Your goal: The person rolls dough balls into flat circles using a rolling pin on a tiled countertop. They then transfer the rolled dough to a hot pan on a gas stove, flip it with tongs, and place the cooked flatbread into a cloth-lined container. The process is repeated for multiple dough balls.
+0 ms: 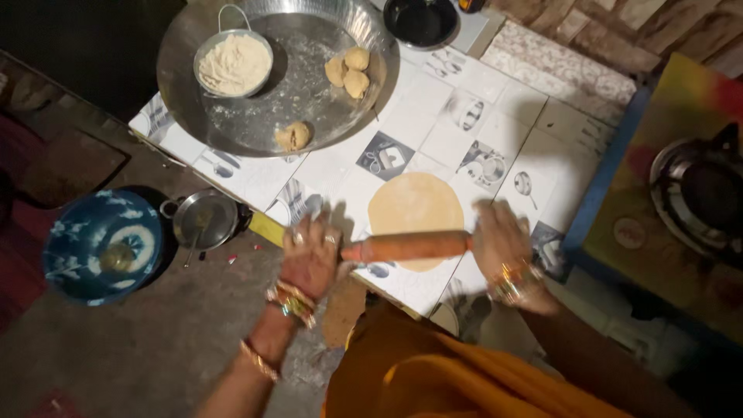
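A wooden rolling pin [408, 246] lies across the near edge of a flat round disc of dough [415, 207] on the tiled counter [433, 139]. My left hand [311, 255] presses on the pin's left end and my right hand [499, 246] on its right end. Both wrists carry bangles. A wide steel platter [309, 101] at the counter's far left holds several dough balls [348, 70], one more dough ball [293, 136] near its rim, and a small steel bowl of flour [234, 63].
A dark pan [422, 19] stands at the counter's far end. On the floor to the left sit a blue patterned bowl [101, 244] and a small steel pot [204, 220]. A gas stove burner [700, 197] is on a coloured surface to the right.
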